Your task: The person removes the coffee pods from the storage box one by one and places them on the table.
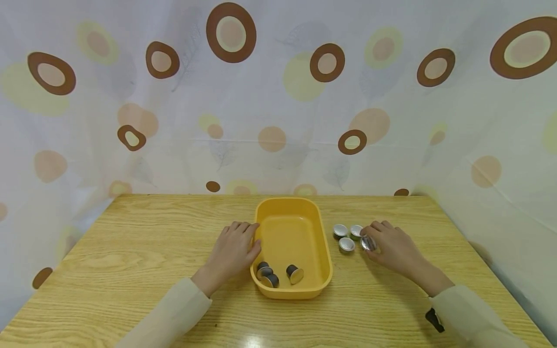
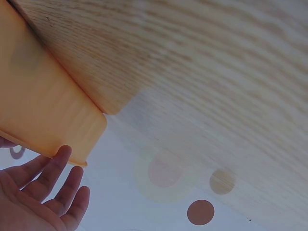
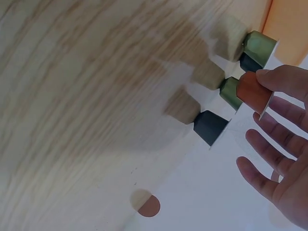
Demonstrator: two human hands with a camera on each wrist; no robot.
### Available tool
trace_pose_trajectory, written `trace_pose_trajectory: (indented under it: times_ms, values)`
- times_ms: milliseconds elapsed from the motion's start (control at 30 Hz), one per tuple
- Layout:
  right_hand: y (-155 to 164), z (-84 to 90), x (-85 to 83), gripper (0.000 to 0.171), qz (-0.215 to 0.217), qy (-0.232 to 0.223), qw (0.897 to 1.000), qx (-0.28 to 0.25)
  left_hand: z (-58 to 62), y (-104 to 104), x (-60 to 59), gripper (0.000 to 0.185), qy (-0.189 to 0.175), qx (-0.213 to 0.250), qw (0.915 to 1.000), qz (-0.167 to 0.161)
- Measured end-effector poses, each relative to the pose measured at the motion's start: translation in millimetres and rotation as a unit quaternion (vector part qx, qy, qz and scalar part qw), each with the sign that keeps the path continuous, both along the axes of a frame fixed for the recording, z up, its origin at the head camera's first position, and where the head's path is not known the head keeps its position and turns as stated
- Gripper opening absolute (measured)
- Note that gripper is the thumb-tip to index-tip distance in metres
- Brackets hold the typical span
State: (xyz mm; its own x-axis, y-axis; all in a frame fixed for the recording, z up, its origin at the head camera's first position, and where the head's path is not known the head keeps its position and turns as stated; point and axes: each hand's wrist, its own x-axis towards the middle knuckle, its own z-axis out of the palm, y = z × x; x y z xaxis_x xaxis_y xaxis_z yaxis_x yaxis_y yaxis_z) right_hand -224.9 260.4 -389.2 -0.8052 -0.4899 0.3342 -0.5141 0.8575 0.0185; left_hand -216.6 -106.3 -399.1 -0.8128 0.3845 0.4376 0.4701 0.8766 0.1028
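A copper-coloured coffee capsule (image 3: 251, 91) is pinched by the right hand (image 1: 393, 249) at 3 o'clock of the yellow tub (image 1: 324, 251), just beside three foil-topped capsules (image 1: 346, 244) standing on the wooden table (image 1: 130, 261). The tub's 9 o'clock wall is touched by the left hand (image 1: 232, 251), fingers straight. Three dark capsules (image 1: 270, 278) are seen lying inside at 6 o'clock.

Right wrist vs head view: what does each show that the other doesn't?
Only the right wrist view shows capsule body colours: the pinched orange capsule, a dark capsule.

Only the head view shows the left hand on the yellow tub, three capsules inside.

Both show the right hand pinching a capsule beside three on the table.
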Motion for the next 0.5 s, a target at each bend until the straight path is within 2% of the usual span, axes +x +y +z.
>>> trace_pose_trajectory:
  times_ms: [500]
  values:
    - [-3,-12.2,-5.4,0.038,0.004,0.011,1.0,0.022,-1.0,0,-1.0,0.037,0.006,-0.002,1.0,-0.003]
